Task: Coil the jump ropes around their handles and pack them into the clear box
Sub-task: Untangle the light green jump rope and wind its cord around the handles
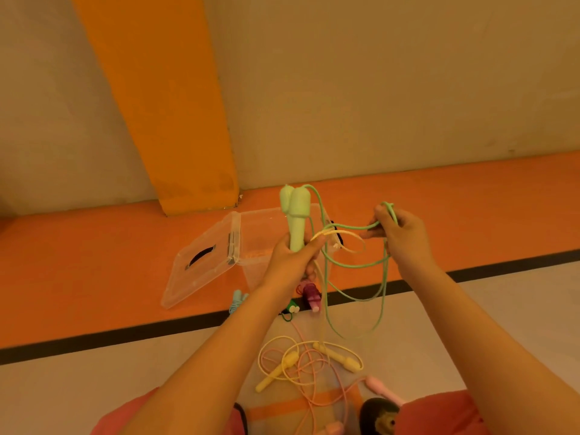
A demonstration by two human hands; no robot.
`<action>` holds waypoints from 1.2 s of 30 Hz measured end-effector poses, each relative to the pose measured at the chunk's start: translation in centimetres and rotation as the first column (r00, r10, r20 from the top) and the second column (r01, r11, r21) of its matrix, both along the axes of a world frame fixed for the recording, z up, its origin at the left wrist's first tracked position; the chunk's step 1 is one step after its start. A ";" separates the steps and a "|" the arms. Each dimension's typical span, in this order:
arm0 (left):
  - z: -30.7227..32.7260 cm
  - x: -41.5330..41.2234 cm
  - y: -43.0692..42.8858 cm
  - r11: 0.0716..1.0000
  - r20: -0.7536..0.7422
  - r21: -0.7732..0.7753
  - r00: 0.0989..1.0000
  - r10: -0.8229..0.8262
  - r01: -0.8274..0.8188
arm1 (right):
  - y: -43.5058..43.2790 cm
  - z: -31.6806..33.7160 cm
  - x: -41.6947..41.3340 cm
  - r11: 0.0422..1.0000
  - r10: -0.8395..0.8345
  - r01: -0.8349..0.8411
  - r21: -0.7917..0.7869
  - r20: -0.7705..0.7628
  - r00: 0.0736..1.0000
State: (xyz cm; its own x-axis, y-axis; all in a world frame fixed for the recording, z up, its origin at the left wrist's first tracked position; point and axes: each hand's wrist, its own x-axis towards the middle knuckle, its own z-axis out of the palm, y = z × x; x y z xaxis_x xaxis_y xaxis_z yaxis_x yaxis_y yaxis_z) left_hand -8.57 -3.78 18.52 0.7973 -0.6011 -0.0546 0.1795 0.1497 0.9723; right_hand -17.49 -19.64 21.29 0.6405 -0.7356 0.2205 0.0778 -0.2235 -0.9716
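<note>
The 2 pale green plastic jump-rope handles [296, 215] stand side by side, long axis near upright, their thick ends pointing up and away from the person, in front of the clear box. The left hand [293, 259] grips their lower ends, fingers curled round them. Their thin green cord [354, 293] leaves the tops and hangs in long loops between the hands. The right hand [401, 233], raised to the right, pinches a bend of that cord. The clear plastic box [260, 233] sits on the orange floor strip, its hinged lid [201, 265] open to the left. A pale yellow jump rope [276, 372] and a pink one [381, 386] lie loose on the grey floor nearer the person.
</note>
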 end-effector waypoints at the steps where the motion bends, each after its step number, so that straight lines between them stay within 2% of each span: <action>1: 0.0 0.3 0.3 1.000 0.004 -0.006 1.000 0.006 -0.006 | -0.3 -0.3 0.0 1.000 -0.019 0.019 0.001 -0.023 1.000; 6: 1.0 0.9 1.2 0.989 -0.091 -0.149 0.996 -0.012 -0.001 | -1.6 -1.6 0.0 0.997 -0.082 0.082 0.000 -0.098 0.992; 9: 1.2 1.5 1.6 0.991 -0.057 -0.127 0.998 0.027 -0.034 | -1.5 -2.0 0.0 0.998 -0.048 0.052 0.026 -0.116 0.992; 13: 0.7 1.7 1.8 0.980 0.080 0.063 0.980 0.181 -0.186 | -0.7 -1.6 0.2 0.998 0.013 -0.023 -0.063 -0.161 0.987; 17: 0.9 2.8 2.3 0.902 0.054 0.021 0.902 0.429 -0.431 | -1.8 -2.2 -0.1 0.981 -0.089 0.053 -0.186 -0.187 0.978; 19: 1.3 3.3 2.7 0.877 0.043 -0.005 0.876 0.481 -0.481 | -2.6 -3.0 -0.3 0.970 -0.122 0.065 -0.235 -0.233 0.965; 21: 1.7 3.8 3.1 0.859 -0.034 -0.071 0.861 0.507 -0.508 | -3.1 -3.5 -0.5 0.962 -0.145 0.068 -0.264 -0.285 0.947; 23: 1.9 4.1 3.4 0.882 0.015 -0.066 0.883 0.469 -0.467 | -3.0 -3.2 -0.7 0.971 -0.127 0.062 -0.229 -0.281 0.951; 26: 1.9 3.4 3.5 0.945 0.209 0.072 0.931 0.300 -0.321 | -2.4 -2.0 -0.9 0.979 -0.052 -0.007 -0.205 -0.284 0.957; 28: 1.8 2.5 3.4 0.954 0.248 0.151 0.944 0.218 -0.260 | -2.1 -1.6 -0.7 0.973 0.011 -0.088 -0.212 -0.342 0.940; 31: 1.9 1.6 3.1 0.957 0.246 0.206 0.957 0.153 -0.206 | -1.7 -2.1 -0.4 0.936 0.027 -0.219 -0.274 -0.567 0.824; 34: 2.3 1.2 3.0 0.974 0.189 0.211 0.981 0.042 -0.082 | -1.0 -2.8 0.0 0.916 -0.081 -0.238 -0.322 -0.731 0.678; 35: 2.5 1.0 3.0 0.980 0.160 0.197 0.987 -0.020 -0.012 | -0.6 -2.6 0.1 0.923 -0.077 -0.224 -0.312 -0.722 0.687; 36: 2.7 0.8 3.1 0.983 0.117 0.170 0.989 -0.091 0.071 | -0.3 -2.2 0.2 0.935 -0.036 -0.213 -0.284 -0.674 0.738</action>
State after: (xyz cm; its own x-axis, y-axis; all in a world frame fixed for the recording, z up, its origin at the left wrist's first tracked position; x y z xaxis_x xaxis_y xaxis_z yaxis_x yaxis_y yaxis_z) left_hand -7.80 -0.72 21.17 0.7531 -0.6549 -0.0624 0.0611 -0.0247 0.9978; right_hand -17.26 -19.90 19.13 0.7708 -0.6330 -0.0722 -0.5170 -0.5553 -0.6515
